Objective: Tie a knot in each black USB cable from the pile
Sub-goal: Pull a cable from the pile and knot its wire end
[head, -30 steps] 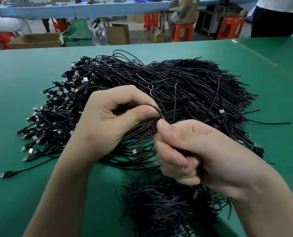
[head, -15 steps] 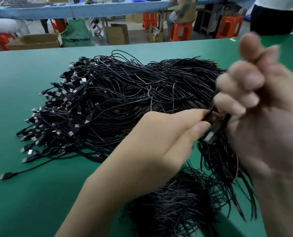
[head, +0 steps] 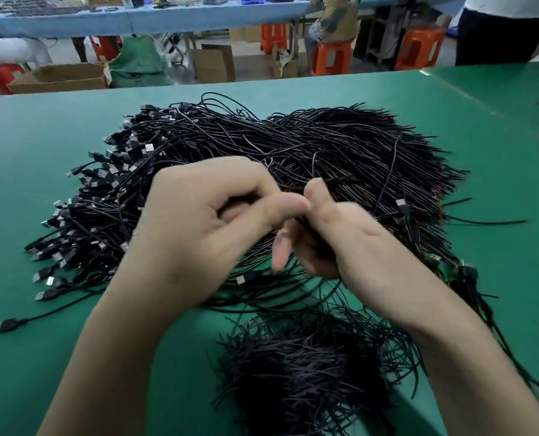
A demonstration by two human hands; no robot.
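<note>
A big pile of black USB cables (head: 293,152) lies on the green table (head: 26,184), plugs fanned out to the left. My left hand (head: 199,228) and my right hand (head: 331,234) meet above the pile's near edge. Both are curled, thumbs touching. My right hand grips a bunch of black cables (head: 312,243) in its palm, partly hidden and blurred. My left thumb and fingers pinch at the same cables. A second, smaller heap of black cables (head: 309,372) sits near me, under my right forearm.
One stray USB cable (head: 7,325) reaches out at the left front. Beyond the table's far edge stand cardboard boxes (head: 60,77), orange stools (head: 331,58), a blue bench and people. Bare green surface shows left and far right.
My right hand dropped from high at the right back down to the middle. My left hand drew back left to meet it. Both again sit close together over the pile.
</note>
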